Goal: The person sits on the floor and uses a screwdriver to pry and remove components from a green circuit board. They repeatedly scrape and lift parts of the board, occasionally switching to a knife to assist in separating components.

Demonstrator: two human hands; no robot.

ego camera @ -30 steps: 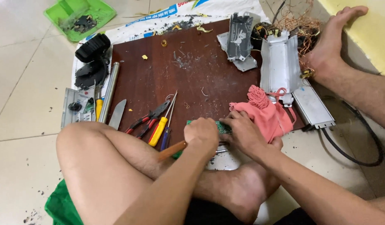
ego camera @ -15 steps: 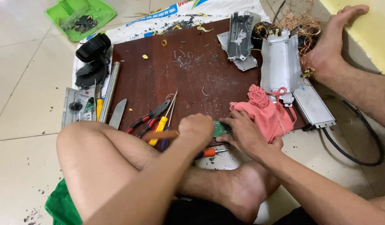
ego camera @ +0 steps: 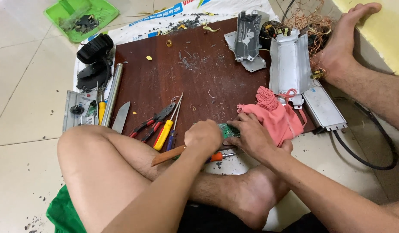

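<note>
One green tray (ego camera: 80,17); one brown board (ego camera: 186,77); one pink cloth (ego camera: 275,116); two screwdrivers (ego camera: 165,131) with a yellow and a blue handle; one red pliers (ego camera: 154,122); one knife (ego camera: 121,117); two hands (ego camera: 204,136).

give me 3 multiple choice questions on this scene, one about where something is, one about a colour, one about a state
1. Where does the green tray sit?
A. on the tiled floor at the far left
B. on the brown board
C. on the person's knee

2. What colour is the cloth beside the right hand?
A. blue
B. pink
C. white

3. How is the left hand held?
A. open and flat on the floor
B. raised in the air
C. closed in a fist around a wooden-handled tool

Answers:
1 A, the tray lies on the tiles beyond the board's far left corner.
2 B, the crumpled cloth is salmon pink.
3 C, the fingers are curled shut, the wooden handle sticks out of the fist, next to the small green circuit board.
</note>
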